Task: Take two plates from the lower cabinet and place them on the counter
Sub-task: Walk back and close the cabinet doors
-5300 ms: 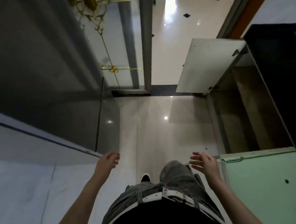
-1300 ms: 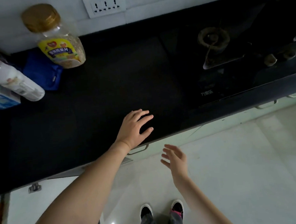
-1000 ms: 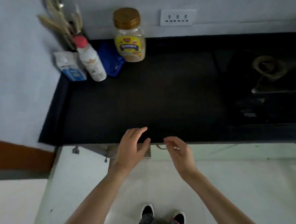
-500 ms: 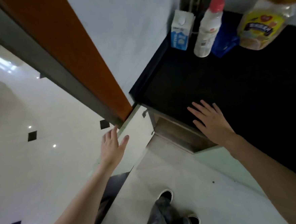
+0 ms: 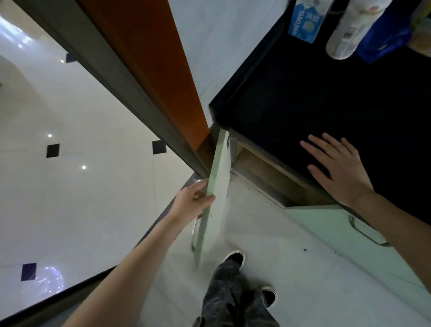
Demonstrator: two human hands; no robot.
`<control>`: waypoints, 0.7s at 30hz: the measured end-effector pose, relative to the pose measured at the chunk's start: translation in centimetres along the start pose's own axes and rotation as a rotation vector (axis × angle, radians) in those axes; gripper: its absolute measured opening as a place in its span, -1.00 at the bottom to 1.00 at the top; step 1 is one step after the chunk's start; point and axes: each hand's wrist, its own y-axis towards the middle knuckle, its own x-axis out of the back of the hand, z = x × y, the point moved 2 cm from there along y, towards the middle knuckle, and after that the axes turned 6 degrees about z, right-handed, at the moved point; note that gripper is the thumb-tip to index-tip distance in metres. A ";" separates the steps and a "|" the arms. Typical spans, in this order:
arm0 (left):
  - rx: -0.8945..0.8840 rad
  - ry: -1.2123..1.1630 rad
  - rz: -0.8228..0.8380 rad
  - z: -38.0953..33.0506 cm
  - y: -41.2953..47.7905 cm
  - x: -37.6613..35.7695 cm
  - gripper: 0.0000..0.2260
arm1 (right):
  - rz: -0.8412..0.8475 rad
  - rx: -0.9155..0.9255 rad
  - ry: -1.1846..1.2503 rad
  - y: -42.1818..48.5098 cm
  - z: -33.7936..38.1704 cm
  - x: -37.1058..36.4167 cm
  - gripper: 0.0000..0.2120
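Observation:
The lower cabinet (image 5: 266, 177) under the black counter (image 5: 332, 99) stands open, and only a strip of its wooden inside shows. No plates are visible. My left hand (image 5: 191, 202) grips the top edge of the pale green cabinet door (image 5: 219, 178), which is swung out towards me. My right hand (image 5: 337, 170) lies flat with fingers spread on the counter's front edge, above the opening.
A milk carton (image 5: 306, 16), a white bottle (image 5: 350, 23), a blue pouch (image 5: 384, 34) and a jar (image 5: 430, 36) stand at the counter's back. An orange door frame (image 5: 151, 65) runs beside the cabinet. A closed green door with a handle (image 5: 367, 232) is at right. My feet (image 5: 242, 276) are on the tiled floor.
My left hand has closed on the door's top edge, and the door has swung wider open. My right hand has stayed flat on the counter edge.

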 end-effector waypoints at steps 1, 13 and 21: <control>-0.004 -0.081 0.005 -0.4 0.0 -1.4 -0.52 | -0.001 -0.001 0.007 0.0 -0.1 0.0 -0.47; 0.059 -0.901 -0.192 -7.1 3.3 -14.8 -0.38 | -0.018 0.013 0.043 0.1 -0.2 0.1 -0.47; 0.007 -1.134 -0.181 -9.1 4.4 -16.4 -0.40 | -0.039 0.014 0.053 0.2 -0.4 0.0 -0.48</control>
